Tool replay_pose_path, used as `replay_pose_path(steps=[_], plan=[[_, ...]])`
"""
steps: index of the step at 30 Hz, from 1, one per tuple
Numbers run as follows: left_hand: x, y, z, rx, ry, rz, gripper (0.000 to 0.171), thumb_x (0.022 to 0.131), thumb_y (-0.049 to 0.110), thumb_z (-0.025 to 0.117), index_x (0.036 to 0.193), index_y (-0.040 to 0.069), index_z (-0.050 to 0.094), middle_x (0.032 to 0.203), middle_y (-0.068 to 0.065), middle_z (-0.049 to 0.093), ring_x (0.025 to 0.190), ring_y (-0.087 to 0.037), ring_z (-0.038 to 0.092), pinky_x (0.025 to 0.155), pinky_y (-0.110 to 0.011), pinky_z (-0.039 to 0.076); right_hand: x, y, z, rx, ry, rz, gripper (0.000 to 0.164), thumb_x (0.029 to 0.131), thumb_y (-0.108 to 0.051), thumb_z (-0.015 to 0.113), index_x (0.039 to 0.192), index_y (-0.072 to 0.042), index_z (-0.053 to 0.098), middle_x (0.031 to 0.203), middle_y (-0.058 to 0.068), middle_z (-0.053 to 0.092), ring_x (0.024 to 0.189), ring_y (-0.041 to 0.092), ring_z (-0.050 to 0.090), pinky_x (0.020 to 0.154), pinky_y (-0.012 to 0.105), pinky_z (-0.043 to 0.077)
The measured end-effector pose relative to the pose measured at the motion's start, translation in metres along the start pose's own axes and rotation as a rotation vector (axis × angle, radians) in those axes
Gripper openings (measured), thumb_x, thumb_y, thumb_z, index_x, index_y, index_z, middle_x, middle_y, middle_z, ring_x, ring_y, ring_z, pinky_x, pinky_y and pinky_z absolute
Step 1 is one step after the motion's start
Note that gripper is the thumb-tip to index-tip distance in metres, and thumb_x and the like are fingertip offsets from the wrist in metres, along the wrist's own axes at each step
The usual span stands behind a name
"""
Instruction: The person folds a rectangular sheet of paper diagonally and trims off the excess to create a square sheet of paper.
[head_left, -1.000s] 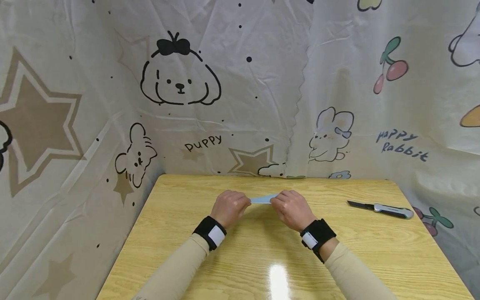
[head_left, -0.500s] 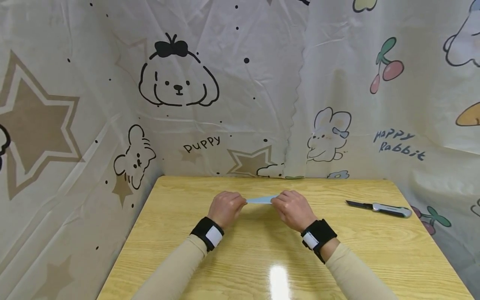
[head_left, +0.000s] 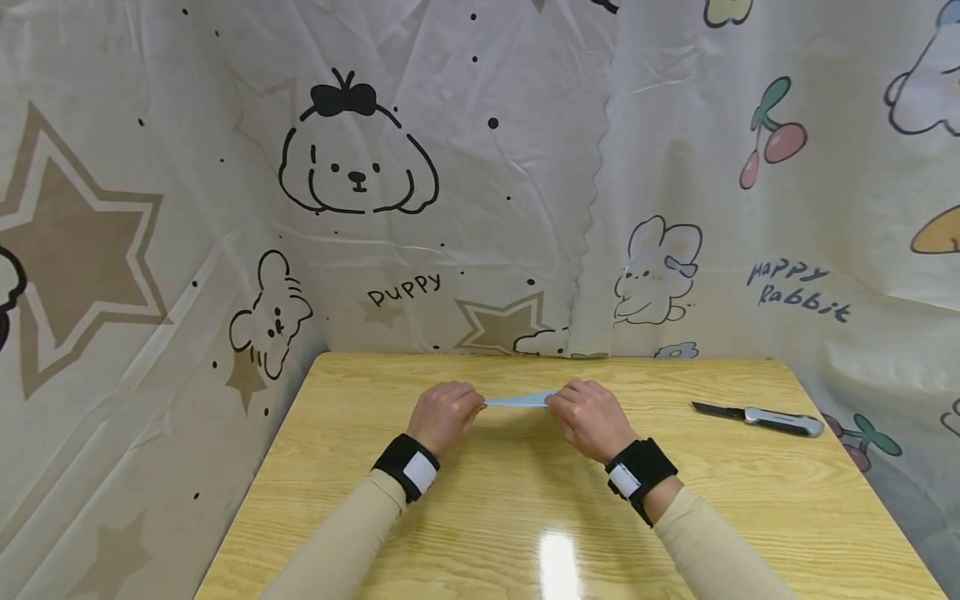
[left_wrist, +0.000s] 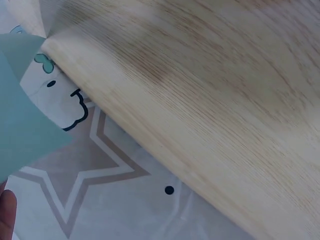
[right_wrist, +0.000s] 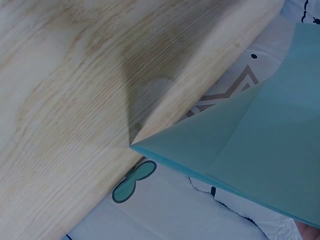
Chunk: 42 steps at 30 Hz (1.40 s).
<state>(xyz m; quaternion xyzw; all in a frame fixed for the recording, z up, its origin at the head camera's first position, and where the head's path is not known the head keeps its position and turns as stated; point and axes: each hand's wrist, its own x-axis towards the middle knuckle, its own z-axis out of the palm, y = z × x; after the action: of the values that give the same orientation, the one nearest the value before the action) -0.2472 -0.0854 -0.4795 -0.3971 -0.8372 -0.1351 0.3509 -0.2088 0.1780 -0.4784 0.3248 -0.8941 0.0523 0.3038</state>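
Observation:
A folded sheet of light blue paper (head_left: 522, 400) stretches between both hands above the far part of the wooden table. My left hand (head_left: 446, 417) pinches its left end, and my right hand (head_left: 591, 421) pinches the right end. In the right wrist view the paper (right_wrist: 280, 135) shows a crease and layered lower edges that meet at a sharp corner. The left wrist view has the paper (left_wrist: 30, 125) along its left side, with one fingertip (left_wrist: 7, 212) at its lower edge. Most of each hand lies outside its own wrist view.
A utility knife (head_left: 757, 417) with a dark blade and grey handle lies at the right of the table (head_left: 480, 517), blade pointing left. Behind the table's far edge hangs a printed cloth (head_left: 495, 208), which also covers the left and right sides.
My left hand has slid a little to the left, so a longer stretch of the blue paper shows between the hands. The right hand has hardly moved.

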Motion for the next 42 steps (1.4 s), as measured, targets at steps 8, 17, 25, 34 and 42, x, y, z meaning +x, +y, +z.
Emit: replay_pose_path(steps=[8,17,25,34,42], plan=[[-0.002,-0.007,0.000,-0.012,0.036,-0.003,0.009,0.074,0.015,0.077,0.072,0.015,0.068,0.068,0.006,0.064,0.063,-0.008,0.060,0.059,-0.024,0.049,0.000,0.002,-0.001,0.008,0.020,0.001,0.007,0.084,-0.014,0.063,0.086,-0.015,0.069,0.081,-0.004,0.069,0.081,0.015,0.062,0.070,0.031,0.049],[-0.004,-0.014,-0.002,-0.033,0.017,-0.007,0.007,0.076,0.016,0.075,0.074,0.015,0.068,0.067,0.006,0.061,0.062,-0.008,0.057,0.060,-0.023,0.048,-0.004,0.007,-0.004,0.016,0.021,0.030,0.007,0.084,-0.016,0.064,0.088,-0.014,0.070,0.082,-0.003,0.069,0.080,0.016,0.062,0.070,0.031,0.049],[-0.004,-0.016,-0.004,-0.023,0.029,-0.005,0.010,0.074,0.015,0.077,0.070,0.015,0.067,0.066,0.005,0.061,0.061,-0.009,0.058,0.060,-0.025,0.046,-0.005,0.008,-0.003,0.013,0.024,0.015,0.008,0.083,-0.015,0.064,0.089,-0.013,0.070,0.083,-0.003,0.070,0.081,0.016,0.062,0.070,0.031,0.049],[0.012,0.002,-0.002,0.065,-0.033,0.036,0.005,0.081,0.023,0.071,0.080,0.018,0.069,0.081,0.005,0.066,0.083,-0.012,0.061,0.073,-0.027,0.050,-0.002,0.004,-0.003,0.014,0.002,0.019,0.009,0.083,-0.014,0.064,0.089,-0.014,0.070,0.084,-0.003,0.070,0.082,0.015,0.062,0.071,0.031,0.050],[0.018,0.025,0.008,0.033,-0.026,0.085,0.008,0.079,0.013,0.070,0.075,0.018,0.066,0.075,0.007,0.062,0.072,-0.007,0.060,0.063,-0.022,0.048,0.007,-0.009,0.000,-0.006,0.039,-0.024,0.007,0.083,-0.016,0.066,0.088,-0.013,0.070,0.081,-0.003,0.069,0.077,0.014,0.063,0.067,0.028,0.050]])
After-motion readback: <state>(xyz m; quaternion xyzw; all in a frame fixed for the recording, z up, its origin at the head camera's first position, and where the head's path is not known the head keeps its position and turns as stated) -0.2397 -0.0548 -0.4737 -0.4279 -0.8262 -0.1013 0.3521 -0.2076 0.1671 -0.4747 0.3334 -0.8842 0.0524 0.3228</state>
